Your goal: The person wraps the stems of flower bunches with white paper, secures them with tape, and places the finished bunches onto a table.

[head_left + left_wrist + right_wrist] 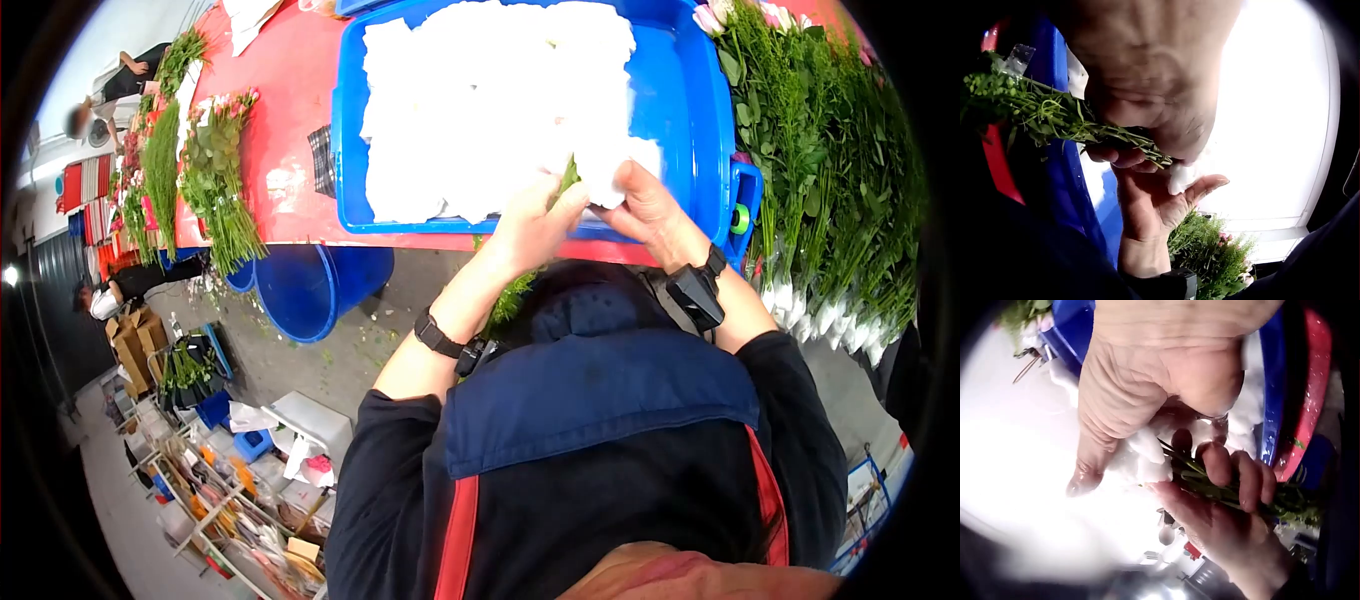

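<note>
In the head view my left hand [540, 218] is at the near edge of a blue tray [708, 110], right beside my right hand [655, 212]. Seen in the left wrist view, the left hand [1154, 94] grips a bundle of thin green stems [1063, 119], its leafy part pointing left. A wet white wad [1180, 178] sits at the cut ends. The right hand [1154, 381] has its fingers curled about the white wad [1147, 456] in the right wrist view, thumb stretched out. Its fingers are partly hidden. More white pieces [480, 110] fill much of the tray.
Long green bunches [820, 170] with white-wrapped ends lie right of the tray. Flower bunches [215, 170] and a dark checked cloth [322, 160] lie on the red table [290, 100] at left. Blue bins [300, 290] stand below its edge. Two people are in the left background.
</note>
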